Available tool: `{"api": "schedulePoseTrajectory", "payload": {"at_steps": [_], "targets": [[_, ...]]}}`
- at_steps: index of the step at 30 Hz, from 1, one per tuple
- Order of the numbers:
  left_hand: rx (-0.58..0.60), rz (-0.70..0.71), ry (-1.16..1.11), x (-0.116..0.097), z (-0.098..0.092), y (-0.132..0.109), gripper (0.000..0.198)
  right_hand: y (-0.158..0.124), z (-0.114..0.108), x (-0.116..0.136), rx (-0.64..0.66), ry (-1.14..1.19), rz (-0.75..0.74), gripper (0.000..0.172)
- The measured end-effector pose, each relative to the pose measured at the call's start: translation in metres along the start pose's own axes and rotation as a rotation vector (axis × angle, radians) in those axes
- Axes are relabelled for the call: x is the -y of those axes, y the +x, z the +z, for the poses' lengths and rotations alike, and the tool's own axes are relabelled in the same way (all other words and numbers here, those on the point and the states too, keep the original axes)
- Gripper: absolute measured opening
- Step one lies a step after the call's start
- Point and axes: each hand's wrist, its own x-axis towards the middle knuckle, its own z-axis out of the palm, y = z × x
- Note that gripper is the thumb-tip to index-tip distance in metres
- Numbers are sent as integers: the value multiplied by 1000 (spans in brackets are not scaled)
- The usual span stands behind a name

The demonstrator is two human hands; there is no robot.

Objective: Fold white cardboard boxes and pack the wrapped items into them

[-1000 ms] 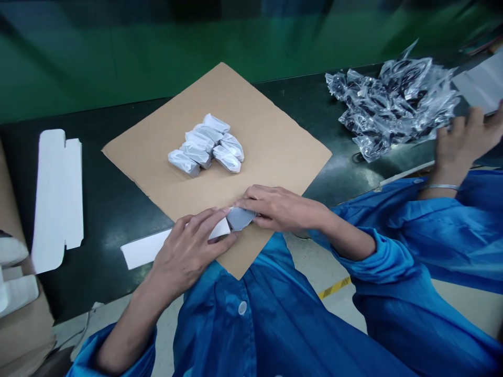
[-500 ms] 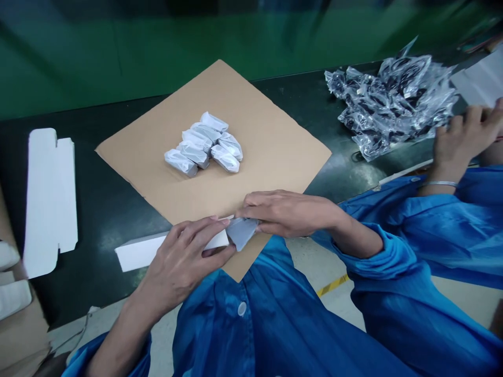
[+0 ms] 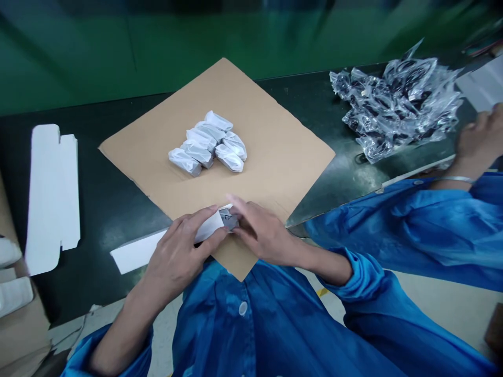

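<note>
My left hand point(image 3: 188, 246) is closed around a long white carton point(image 3: 135, 251), which lies slanted near the table's front edge. At the carton's open right end, a grey-wrapped packet point(image 3: 228, 218) sits partly inside, with dark marks on its visible face. My right hand point(image 3: 267, 233) has its fingers and thumb around the packet's outer end; one fingertip is blurred. Beyond both hands, several packets in whitish wrapping point(image 3: 212, 144) lie grouped on a brown cardboard sheet point(image 3: 271, 136).
A flattened white carton point(image 3: 51, 199) lies at left, beside a brown box point(image 3: 23, 324) with white items. At right is a heap of clear plastic bags point(image 3: 401, 104) with dark contents. A co-worker's hand point(image 3: 477, 139) and blue sleeve are close to it. A green panel point(image 3: 98, 57) stands behind.
The grey-wrapped packet has gone deeper into the carton, less of it sticking out. My right hand has turned and come closer to the opening. The co-worker's hand has shifted right.
</note>
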Motion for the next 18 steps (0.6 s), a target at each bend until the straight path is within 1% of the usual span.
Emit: {"api": "schedulePoseTrajectory", "payload": {"at_steps": [2, 4, 6, 9, 13, 16, 18], "targets": [[-50, -14, 37, -1, 1, 0, 43, 3, 1, 3, 29, 292, 161, 74], [-107, -17, 80, -1, 0, 2, 47, 8, 2, 5, 42, 474, 242, 74], [-135, -17, 113, -3, -2, 5, 49, 13, 5, 6, 35, 573, 285, 74], [-127, -26, 137, -5, -6, 8, 49, 21, 7, 3, 22, 716, 365, 77], [-144, -35, 118, -6, -7, 10, 51, 24, 2, -1, 22, 916, 495, 82], [-153, -47, 118, -6, -3, 10, 52, 22, 0, -1, -50, 981, 531, 83], [-148, -49, 116, -5, 0, 10, 53, 20, 0, 0, -58, 988, 540, 84]]}}
